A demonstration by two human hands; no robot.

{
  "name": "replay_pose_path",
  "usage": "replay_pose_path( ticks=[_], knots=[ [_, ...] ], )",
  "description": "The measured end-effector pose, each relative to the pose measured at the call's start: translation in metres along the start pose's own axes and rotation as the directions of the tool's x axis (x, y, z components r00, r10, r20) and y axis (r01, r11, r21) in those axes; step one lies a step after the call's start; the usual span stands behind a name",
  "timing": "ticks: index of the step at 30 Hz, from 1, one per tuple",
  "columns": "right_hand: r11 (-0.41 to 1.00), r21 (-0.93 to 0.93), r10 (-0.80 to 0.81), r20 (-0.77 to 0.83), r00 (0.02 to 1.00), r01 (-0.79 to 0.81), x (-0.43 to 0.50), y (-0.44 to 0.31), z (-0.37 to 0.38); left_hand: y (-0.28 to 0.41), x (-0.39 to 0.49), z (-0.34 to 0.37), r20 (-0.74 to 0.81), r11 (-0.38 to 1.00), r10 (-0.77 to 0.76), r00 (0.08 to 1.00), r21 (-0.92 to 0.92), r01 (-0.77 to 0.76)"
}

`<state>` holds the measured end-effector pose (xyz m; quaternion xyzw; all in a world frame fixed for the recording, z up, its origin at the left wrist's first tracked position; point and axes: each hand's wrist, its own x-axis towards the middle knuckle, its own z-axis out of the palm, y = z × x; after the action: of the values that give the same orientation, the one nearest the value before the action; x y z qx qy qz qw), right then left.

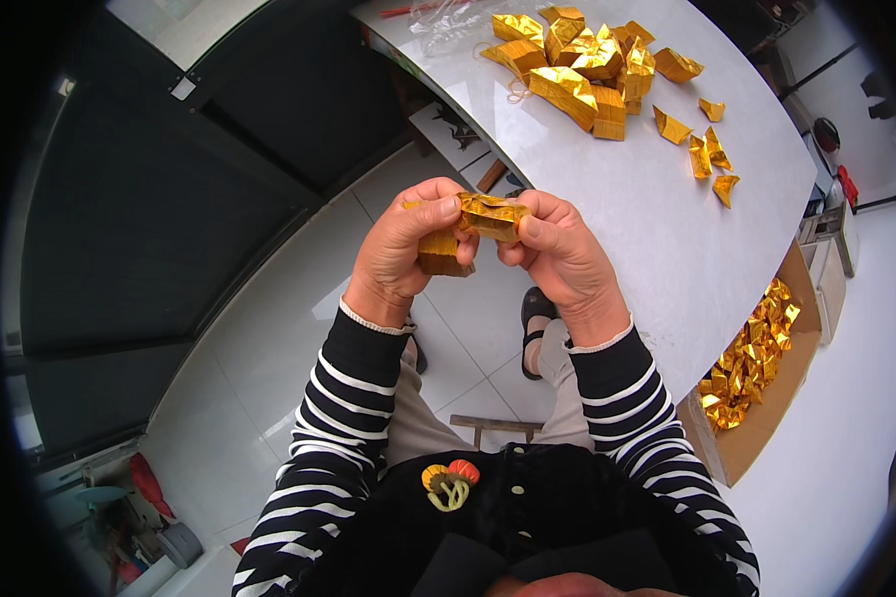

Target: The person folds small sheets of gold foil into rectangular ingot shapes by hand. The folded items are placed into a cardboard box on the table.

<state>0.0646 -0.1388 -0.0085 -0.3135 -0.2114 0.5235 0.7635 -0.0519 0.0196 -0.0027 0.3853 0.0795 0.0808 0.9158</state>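
Note:
Between both hands is one folded gold foil paper ingot, pinched at its two ends by thumbs and fingers. My left hand also keeps a stack of folded gold paper pieces against its palm, partly hidden by the fingers. My right hand grips only the right end of the ingot, above the table's near edge. Ahead on the white table lies a heap of bundled folded gold paper. Several loose foil ingots rest right of the heap.
A cardboard box filled with gold foil ingots stands beyond the table's right edge. Clear plastic wrap and rubber bands lie near the heap. A wooden stool edge shows between the legs. Dark panels stand on the left.

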Motion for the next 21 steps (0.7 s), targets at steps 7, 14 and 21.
replay_pose_path(
  ticks=[7, 14, 21],
  knots=[
    [0.999, 0.006, -0.035, -0.024, 0.999, 0.035, 0.000, -0.002, 0.005, 0.003, 0.001, -0.001, 0.024, 0.998, 0.063, 0.998, -0.007, -0.063],
    [0.218, -0.920, -0.645, 0.114, 0.756, 0.325, 0.004, 0.005, 0.017, 0.007, 0.010, -0.003, -0.331, 0.991, 0.129, 0.935, 0.083, -0.108],
    [-0.230, -0.938, -0.674, 0.347, 0.652, 0.261, 0.005, 0.008, 0.019, 0.003, 0.011, -0.002, -0.292, 0.964, 0.145, 0.945, 0.257, -0.069]
  ],
)
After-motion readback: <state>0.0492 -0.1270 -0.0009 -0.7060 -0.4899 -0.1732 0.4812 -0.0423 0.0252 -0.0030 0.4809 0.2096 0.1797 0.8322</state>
